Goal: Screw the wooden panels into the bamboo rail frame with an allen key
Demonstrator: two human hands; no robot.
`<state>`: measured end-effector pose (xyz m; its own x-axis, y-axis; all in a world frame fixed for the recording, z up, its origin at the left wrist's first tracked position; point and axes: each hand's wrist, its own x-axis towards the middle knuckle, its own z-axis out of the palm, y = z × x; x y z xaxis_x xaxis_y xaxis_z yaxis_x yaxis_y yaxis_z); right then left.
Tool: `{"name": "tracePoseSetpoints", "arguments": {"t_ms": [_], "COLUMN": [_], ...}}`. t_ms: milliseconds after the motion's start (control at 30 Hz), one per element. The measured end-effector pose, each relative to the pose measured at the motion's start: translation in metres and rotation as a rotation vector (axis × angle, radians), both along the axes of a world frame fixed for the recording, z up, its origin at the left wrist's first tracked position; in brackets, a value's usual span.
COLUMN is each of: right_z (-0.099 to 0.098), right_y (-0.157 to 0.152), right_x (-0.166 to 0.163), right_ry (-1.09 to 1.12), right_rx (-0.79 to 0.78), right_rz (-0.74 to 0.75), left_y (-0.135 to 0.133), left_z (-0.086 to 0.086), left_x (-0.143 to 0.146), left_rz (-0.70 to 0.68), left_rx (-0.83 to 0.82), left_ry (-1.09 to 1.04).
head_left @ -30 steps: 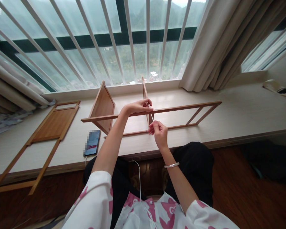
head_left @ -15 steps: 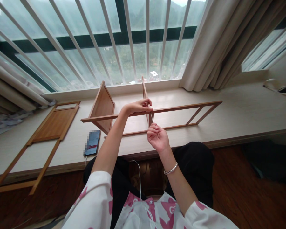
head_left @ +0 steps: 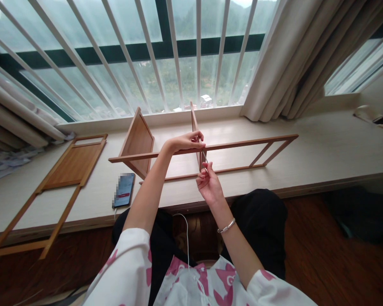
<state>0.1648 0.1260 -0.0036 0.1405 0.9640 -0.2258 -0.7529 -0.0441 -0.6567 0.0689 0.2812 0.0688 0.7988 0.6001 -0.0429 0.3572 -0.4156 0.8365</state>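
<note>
A partly joined wooden shelf frame (head_left: 249, 143) lies on its side on the pale window ledge, with one end panel (head_left: 138, 140) and a middle crosspiece (head_left: 194, 117) standing up from it. My left hand (head_left: 187, 141) rests over the upper rail where the crosspiece meets it, fingers curled around the joint. Just below, my right hand (head_left: 210, 183) pinches a thin metal rod, perhaps a hex key (head_left: 204, 156), whose far end reaches the joint under the rail. The exact contact at its tip is too small to make out.
A second wooden frame with a panel (head_left: 72, 165) lies at the left, overhanging the ledge (head_left: 325, 148). A phone (head_left: 124, 190) with a white cable (head_left: 187, 238) lies near the front edge. Curtains (head_left: 284, 63) and window bars (head_left: 198, 51) stand behind.
The fingers of my right hand have turned and opened a little around the thin rod, and the wrist has shifted slightly left. My left hand and the frame stay in place.
</note>
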Motion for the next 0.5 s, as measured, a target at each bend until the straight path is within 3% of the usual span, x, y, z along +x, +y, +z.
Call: {"name": "tracePoseSetpoints", "arguments": {"t_ms": [100,333,500], "right_z": [-0.0042,-0.0039,-0.0005], "right_y": [0.0013,0.0065,0.0069], "right_x": [-0.0050,-0.0112,-0.0102], "right_ry": [-0.039,-0.212,-0.403], "right_rx": [-0.003,-0.033,0.036], "right_rz": [-0.092,-0.463,-0.490], "left_y": [-0.0002,-0.0018,-0.0002], "left_z": [0.0009,0.0027,0.0009], "left_x": [-0.0001,-0.0005,-0.0011], "left_rz": [-0.002,-0.009,-0.008], "left_rx": [0.004,-0.017,-0.022], "left_ry": [0.006,-0.006,-0.012]}}
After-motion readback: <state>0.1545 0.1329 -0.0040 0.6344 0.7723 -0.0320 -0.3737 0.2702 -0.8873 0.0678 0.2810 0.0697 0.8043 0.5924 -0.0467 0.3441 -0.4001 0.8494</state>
